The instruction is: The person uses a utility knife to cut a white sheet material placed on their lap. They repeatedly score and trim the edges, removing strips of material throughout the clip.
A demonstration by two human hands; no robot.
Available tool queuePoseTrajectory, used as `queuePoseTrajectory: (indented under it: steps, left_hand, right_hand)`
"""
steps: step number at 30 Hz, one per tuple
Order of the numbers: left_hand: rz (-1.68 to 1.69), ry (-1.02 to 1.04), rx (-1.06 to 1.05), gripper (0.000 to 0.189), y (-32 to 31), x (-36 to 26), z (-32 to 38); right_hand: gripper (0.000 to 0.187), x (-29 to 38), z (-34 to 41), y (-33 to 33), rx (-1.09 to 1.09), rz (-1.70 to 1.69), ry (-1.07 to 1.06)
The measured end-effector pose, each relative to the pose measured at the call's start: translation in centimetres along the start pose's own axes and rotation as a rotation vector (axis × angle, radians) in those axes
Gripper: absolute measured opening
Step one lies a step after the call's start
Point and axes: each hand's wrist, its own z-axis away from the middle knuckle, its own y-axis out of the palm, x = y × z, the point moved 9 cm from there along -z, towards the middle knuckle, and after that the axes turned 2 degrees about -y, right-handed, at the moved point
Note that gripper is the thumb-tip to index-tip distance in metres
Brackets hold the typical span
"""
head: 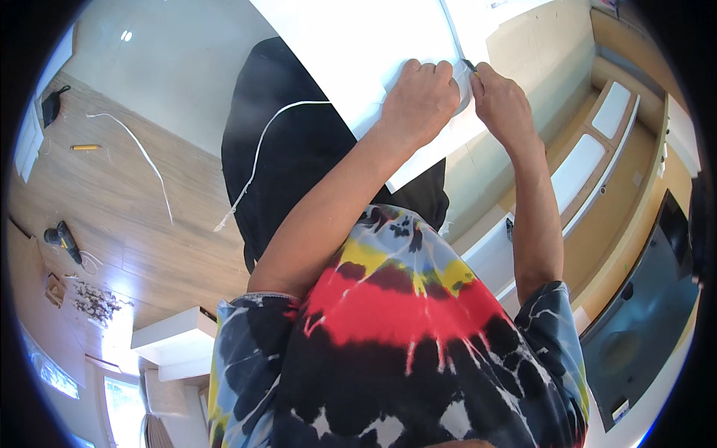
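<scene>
My right hand grips a small dark-bladed cutter with a bit of yellow on it, its tip at a grey line along the white panel. Just left of it, my left hand rests on the panel with its fingers curled in. Whether those fingers pinch anything is hidden. A pale, thin curved piece shows between the two hands. From beneath the panel's left edge a narrow white strip hangs across my black trousers.
On the wooden floor at left lie another white strip, a yellow pencil-like tool, a black pouch, a cordless drill and a heap of scraps. Wooden shelving and a dark glossy screen stand right.
</scene>
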Motion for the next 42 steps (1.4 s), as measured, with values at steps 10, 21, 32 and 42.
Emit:
queuePoseTrajectory:
  steps: [10,21,32,42]
  left_hand:
    - [-0.039,-0.154,0.041,0.002,-0.1,1.0,0.4]
    - [0.274,-0.549,0.286,0.015,1.0,2.2,1.1]
    - [0.244,-0.445,0.332,0.011,1.6,0.9,1.7]
    - [0.280,-0.472,0.328,0.012,1.4,1.2,1.6]
  right_hand:
    - [0.024,-0.6,0.7,-0.2,-0.044,-0.101,-0.003]
    - [0.025,-0.4,0.3,0.9,0.055,-0.066,0.050]
    - [0.022,-0.6,0.1,1.7,0.052,-0.041,0.024]
    - [0.024,0.0,0.6,-0.9,0.035,-0.067,0.006]
